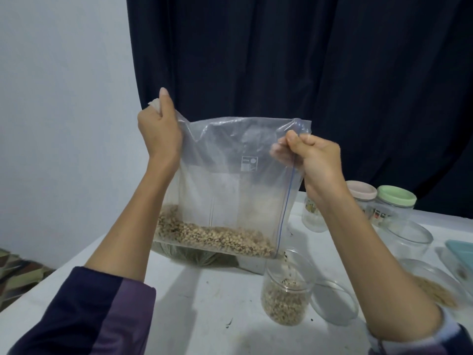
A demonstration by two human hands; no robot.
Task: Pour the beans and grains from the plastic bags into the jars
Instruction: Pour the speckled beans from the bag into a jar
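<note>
Beans trickle from the tilted plastic bag, pinched at its upper corners by left hand and right hand, into an open jar.

Clear plastic zip bag with a thin blue stripe, holding tan speckled beans. Pale pink round lid and light green round lid far right on clear glass jars. White table. Dark navy curtain behind. Purple and navy sleeve near left.
</note>
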